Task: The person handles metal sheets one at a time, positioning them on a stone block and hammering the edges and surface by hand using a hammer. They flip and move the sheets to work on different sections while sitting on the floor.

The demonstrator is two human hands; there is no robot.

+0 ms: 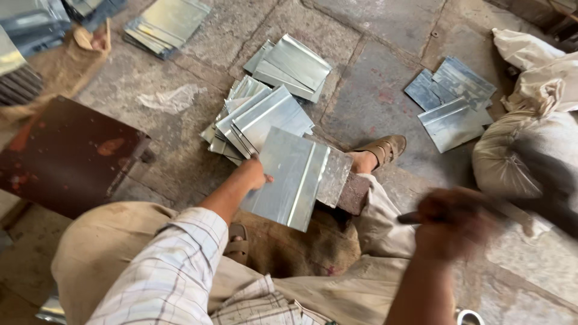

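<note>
My left hand [254, 173] presses down on a bent galvanised metal sheet [289, 177] that lies across a dark block [352, 194] in front of my knees. My right hand [448, 221], blurred by motion, is raised at the right and grips a dark hammer [530, 207] by its handle. My sandalled foot [379, 151] rests just beyond the block. A brown sack cloth [301, 247] lies under the sheet's near edge.
Piles of similar metal sheets lie on the stone floor: a fanned stack [259, 117] just beyond my left hand, another [292, 63] farther off, one [451, 102] at the right, one [165, 24] at the top left. A dark red metal plate [66, 153] sits at left. Cloth sacks [530, 132] stand at right.
</note>
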